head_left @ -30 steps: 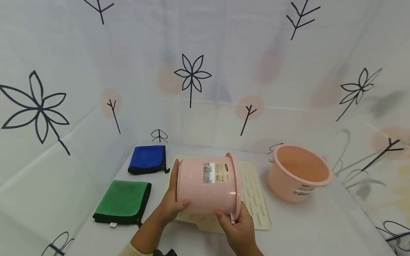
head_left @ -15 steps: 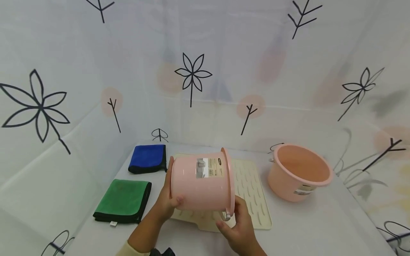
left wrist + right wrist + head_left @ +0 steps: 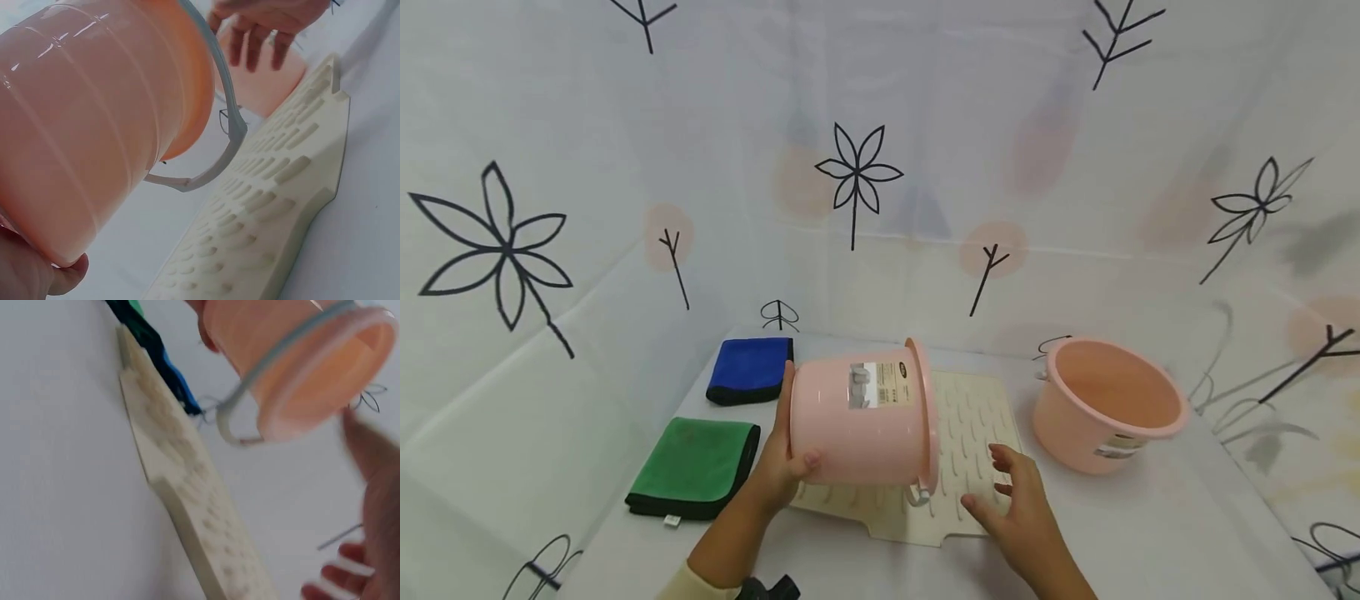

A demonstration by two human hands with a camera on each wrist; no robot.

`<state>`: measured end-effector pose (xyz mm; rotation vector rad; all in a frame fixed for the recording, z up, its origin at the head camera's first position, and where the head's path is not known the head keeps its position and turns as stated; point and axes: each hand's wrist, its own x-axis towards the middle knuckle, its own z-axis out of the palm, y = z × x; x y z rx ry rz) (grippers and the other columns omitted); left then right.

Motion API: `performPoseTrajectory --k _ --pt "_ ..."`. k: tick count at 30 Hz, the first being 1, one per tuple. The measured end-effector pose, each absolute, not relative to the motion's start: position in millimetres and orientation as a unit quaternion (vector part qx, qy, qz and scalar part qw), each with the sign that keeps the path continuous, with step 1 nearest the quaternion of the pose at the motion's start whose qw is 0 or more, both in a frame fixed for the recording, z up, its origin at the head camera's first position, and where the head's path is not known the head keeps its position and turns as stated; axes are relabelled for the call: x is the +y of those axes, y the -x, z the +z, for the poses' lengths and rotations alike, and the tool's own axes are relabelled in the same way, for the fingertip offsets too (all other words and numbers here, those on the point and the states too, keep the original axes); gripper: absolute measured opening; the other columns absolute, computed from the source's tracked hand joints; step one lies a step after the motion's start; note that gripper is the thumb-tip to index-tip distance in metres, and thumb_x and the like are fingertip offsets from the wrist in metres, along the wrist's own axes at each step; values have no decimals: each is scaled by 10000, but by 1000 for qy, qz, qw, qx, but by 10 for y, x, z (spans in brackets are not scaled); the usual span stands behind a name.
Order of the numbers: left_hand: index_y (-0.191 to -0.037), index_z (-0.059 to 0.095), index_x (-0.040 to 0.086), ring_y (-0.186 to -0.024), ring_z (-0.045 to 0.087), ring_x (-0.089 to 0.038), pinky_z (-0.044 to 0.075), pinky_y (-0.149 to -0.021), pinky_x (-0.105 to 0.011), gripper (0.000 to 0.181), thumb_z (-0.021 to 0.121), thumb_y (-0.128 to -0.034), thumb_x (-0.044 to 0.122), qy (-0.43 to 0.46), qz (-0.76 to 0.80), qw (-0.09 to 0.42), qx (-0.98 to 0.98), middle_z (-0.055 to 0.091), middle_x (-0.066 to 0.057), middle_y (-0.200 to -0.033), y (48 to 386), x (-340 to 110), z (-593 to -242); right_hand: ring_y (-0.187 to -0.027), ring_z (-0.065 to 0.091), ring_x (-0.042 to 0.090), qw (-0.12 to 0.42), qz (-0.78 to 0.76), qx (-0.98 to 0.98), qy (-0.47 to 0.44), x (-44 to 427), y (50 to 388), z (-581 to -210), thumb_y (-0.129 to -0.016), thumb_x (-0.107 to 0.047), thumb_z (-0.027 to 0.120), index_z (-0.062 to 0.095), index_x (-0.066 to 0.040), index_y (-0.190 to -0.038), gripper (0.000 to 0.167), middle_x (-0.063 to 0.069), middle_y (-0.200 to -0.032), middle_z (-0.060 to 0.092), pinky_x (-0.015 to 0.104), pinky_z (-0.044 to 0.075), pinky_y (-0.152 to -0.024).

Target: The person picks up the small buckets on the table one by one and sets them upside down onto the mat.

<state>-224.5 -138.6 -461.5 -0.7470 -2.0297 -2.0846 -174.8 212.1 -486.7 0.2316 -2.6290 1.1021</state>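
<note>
My left hand (image 3: 781,462) grips a pink plastic bucket (image 3: 861,450) by its base, thumb on the near side. The bucket is tipped on its side in the air, its mouth facing right and a product label on its wall. In the left wrist view its pale handle (image 3: 234,140) hangs away from the rim. My right hand (image 3: 1022,512) is apart from the bucket, to its right, with loosely bent fingers and nothing in them. Beneath both lies a cream ridged mat (image 3: 973,417), partly hidden by the bucket.
A second pink bucket (image 3: 1075,433) stands upright at the right. On the left lie a folded blue cloth (image 3: 748,367) and, nearer, a folded green cloth (image 3: 692,462), both with black edging. A patterned white sheet (image 3: 895,275) rises behind the table.
My right hand has let go of the bucket's rim and moved right. My left hand has carried the bucket slightly left and up. The mat, cloths and second bucket stay put.
</note>
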Motion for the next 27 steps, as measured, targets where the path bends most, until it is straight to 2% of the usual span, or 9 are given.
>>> performPoseTrajectory --k 3,6,10,13,17,21,27 --pt "-1665 -100 427 -1189 543 -347 604 -888 -336 1070 656 -913 330 248 -687 69 -679 179 -187 -1677 2263 -1409 -4575 -1326 481 464 80 294 -952 -28 2381 1747 -4901 -852 -556 828 437 -31 -1499 921 266 -1464 438 662 477 -1029" --pt "-1667 -95 423 -1187 536 -352 608 -876 -336 1066 651 -912 325 249 -680 76 -686 175 -179 -1679 2284 -1437 -4529 -1346 440 560 55 242 -968 -32 2613 1739 -4993 -786 -613 850 474 18 -1466 1001 344 -1477 424 737 414 -1041" --pt "-1672 -71 417 -1188 536 -334 610 -864 -326 1059 656 -911 303 241 -679 90 -687 150 -159 -1692 2284 -1503 -4473 -1325 464 596 61 224 -968 -93 2782 1776 -5175 -732 -552 905 537 54 -1414 983 389 -1460 467 745 414 -1026" --pt "-1674 -50 425 -1206 553 -286 609 -872 -316 1045 662 -919 296 232 -687 98 -682 132 -134 -1710 2266 -1573 -4431 -1374 422 616 35 230 -966 -112 2829 1803 -5269 -735 -567 890 533 41 -1447 1002 397 -1513 436 757 389 -1053" --pt "-1673 -41 434 -1222 556 -202 595 -890 -287 1031 658 -926 302 223 -690 109 -680 139 -101 -1716 2235 -1692 -4396 -1460 311 615 -15 241 -967 -83 2844 1826 -5300 -764 -669 816 449 29 -1539 1106 373 -1613 324 764 320 -1117" --pt "-1676 -62 412 -1171 567 -186 583 -871 -266 1029 634 -927 297 220 -684 125 -684 192 -75 -1686 2219 -1837 -4362 -1472 294 605 -25 230 -971 -66 2853 1846 -5314 -765 -729 782 396 65 -1561 1189 360 -1630 303 752 304 -1136" --pt "-1678 -49 411 -1166 517 -190 546 -865 -221 1018 606 -922 224 197 -681 151 -688 230 0 -1655 2187 -2083 -4243 -1475 265 612 -36 228 -971 -62 2859 1859 -5312 -762 -758 763 377 73 -1568 1220 343 -1644 289 765 279 -1137"
